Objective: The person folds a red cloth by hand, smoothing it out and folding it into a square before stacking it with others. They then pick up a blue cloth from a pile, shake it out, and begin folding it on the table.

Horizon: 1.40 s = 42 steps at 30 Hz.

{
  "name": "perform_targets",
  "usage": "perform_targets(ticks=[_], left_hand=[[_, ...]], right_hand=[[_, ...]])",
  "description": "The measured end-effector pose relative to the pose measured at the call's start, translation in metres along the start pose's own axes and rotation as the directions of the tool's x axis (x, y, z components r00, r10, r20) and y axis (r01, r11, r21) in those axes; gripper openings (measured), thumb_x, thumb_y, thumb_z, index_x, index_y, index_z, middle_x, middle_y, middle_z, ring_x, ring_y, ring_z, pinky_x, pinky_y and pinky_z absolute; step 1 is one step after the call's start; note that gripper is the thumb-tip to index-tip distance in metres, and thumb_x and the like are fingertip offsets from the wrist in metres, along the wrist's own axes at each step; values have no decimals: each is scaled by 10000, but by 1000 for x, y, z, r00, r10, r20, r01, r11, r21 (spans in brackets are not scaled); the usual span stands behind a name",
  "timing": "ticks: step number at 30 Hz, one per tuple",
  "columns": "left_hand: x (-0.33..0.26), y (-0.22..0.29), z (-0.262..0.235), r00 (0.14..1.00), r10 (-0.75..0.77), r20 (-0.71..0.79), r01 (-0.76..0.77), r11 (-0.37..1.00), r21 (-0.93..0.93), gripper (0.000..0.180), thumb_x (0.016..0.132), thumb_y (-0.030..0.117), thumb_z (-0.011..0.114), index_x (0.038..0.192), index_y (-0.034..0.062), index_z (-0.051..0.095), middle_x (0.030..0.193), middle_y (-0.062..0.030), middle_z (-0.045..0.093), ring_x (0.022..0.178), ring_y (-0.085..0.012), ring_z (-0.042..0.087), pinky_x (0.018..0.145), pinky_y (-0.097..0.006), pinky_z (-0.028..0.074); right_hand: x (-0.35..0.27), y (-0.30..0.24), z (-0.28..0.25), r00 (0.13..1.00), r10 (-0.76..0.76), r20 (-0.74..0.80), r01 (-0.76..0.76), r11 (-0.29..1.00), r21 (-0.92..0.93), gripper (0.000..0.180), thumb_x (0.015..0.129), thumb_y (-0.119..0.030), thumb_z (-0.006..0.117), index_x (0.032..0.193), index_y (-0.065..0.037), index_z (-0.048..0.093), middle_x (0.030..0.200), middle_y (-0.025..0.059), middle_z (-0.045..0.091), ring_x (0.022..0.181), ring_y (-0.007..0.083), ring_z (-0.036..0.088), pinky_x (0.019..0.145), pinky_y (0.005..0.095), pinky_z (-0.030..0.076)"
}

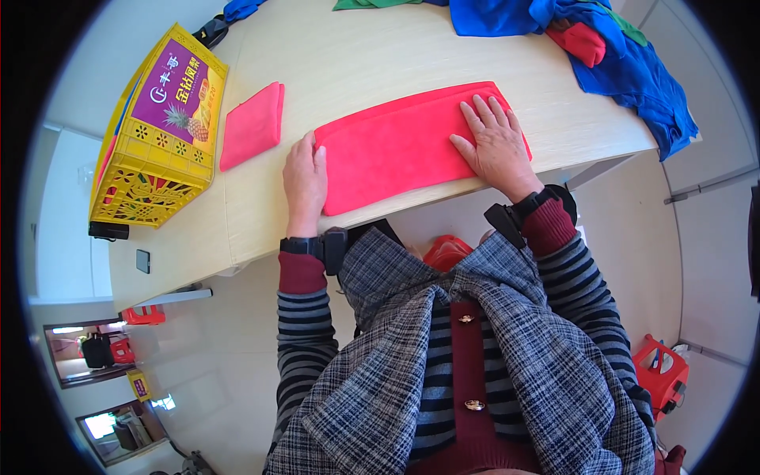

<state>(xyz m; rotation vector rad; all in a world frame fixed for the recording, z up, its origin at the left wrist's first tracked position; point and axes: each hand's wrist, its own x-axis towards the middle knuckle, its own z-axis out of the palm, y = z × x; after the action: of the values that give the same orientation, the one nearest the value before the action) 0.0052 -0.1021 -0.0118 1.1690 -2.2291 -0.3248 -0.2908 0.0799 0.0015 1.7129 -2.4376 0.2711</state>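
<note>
Bare table [380, 55] lies open beyond the red cloth [396, 146] — yellow crate [154, 142] blocks left, cloth pile [609, 47] right.

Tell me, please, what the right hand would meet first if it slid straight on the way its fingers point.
The right hand lies flat on the red cloth, fingers pointing away across the table. Past the cloth's far edge lies bare tabletop, then probably the blue cloth pile.

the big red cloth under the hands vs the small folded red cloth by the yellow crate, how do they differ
The big red cloth lies long and wide near the table edge; the small folded red cloth is a compact, narrower rectangle. The left hand and right hand touch the big one; nothing touches the small one beside the yellow crate. Both are red and lie flat.
</note>
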Motion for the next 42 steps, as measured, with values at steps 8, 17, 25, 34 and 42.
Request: perform_targets(ticks=[8,17,25,34,42], left_hand=[[23,0,1,989,-136,64,125,981,147,163,941,160,672,1009,18,630,1029,-169,694,1012,-367,644,862,-494,508],[23,18,6,994,-108,-18,109,965,238,173,930,166,688,963,33,582,978,-187,689,930,-405,659,814,-512,506],[-2,51,-6,968,226,-111,-184,936,302,291,996,203,614,1206,1,597,1169,-213,657,1115,-387,622,958,-473,490],[-34,115,32,867,396,302,-448,885,127,618,1026,392,564,1518,38,443,1592,-192,397,1502,-356,325,1223,-557,225],[-27,106,29,901,259,348,-349,909,227,672,1038,513,480,1582,134,374,1648,-151,323,1536,-356,247,1244,-551,143]], right_hand=[[-1,-1,0,1000,-3,-10,3,1000,-5,702,1049,-586,395,1573,-120,402,1640,143,348,1550,325,238,1271,468,151],[-2,0,-1,1000,6,-30,-6,1000,15,690,1048,-575,408,1561,-113,423,1632,137,363,1545,322,251,1269,466,157],[-3,4,3,998,-5,-56,7,999,39,662,1043,-535,447,1540,-97,447,1613,158,388,1529,350,280,1260,488,179],[4,-37,-6,992,-99,-81,111,981,157,639,1034,-497,486,1521,-84,466,1597,173,405,1509,388,305,1234,522,229],[26,9,14,994,0,-111,10,996,90,652,1040,-516,467,1521,-76,460,1600,182,392,1498,399,317,1228,533,240]])
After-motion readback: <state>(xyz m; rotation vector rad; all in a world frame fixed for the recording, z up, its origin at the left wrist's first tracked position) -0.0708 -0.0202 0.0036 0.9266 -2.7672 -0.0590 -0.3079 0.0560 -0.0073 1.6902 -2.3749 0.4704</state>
